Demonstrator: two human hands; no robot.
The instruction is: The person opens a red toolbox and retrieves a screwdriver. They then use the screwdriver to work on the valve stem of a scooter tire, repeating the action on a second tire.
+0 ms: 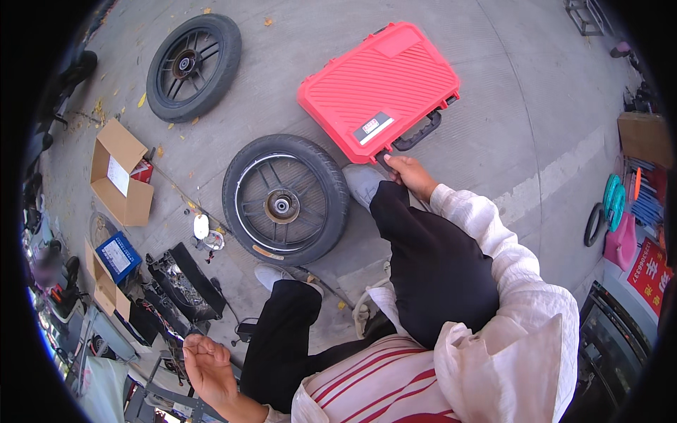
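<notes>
A red hard plastic case lies flat on the ground ahead, with a ribbed lid and a black carry handle on its near side. My right hand is at the case's near corner, thumb and fingers closed on a black latch; part of the fingers is hidden. At the lower left, my left hand hovers above the ground, fingers loosely bent and holding nothing. A spoked wheel with a black tire lies between my feet and the case.
Another wheel lies at the far left. To the left stand an open cardboard box, a blue box and black machine parts. A red sign and teal coils are at the right.
</notes>
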